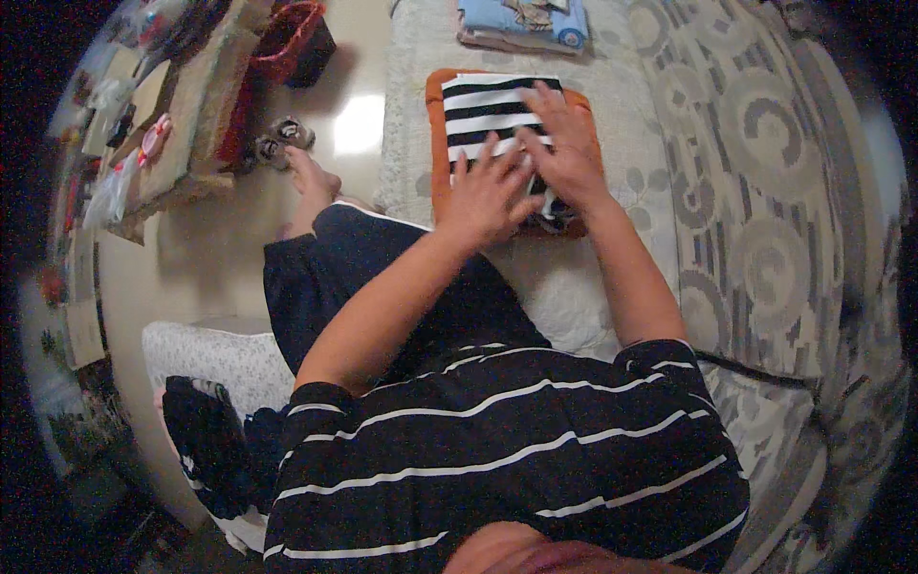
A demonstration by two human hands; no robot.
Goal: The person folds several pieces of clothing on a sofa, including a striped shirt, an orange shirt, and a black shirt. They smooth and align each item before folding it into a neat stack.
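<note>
A black-and-white striped cloth, folded into a rectangle, lies on top of an orange folded cloth. My left hand rests over the lower left part of the stripes with its fingers spread. Further up and to the right, my right hand lies palm down across the striped cloth's right side, fingers apart. The two hands nearly meet at the middle of the cloth; whether they touch is unclear. Near my wrists the cloth's lower end looks bunched, and my hands partly hide it.
Beyond the orange cloth sits a stack of folded clothes, blue on top. A patterned curtain hangs along the right. A red-rimmed basket and slippers are on the floor at left. Dark clothes lie behind my left side.
</note>
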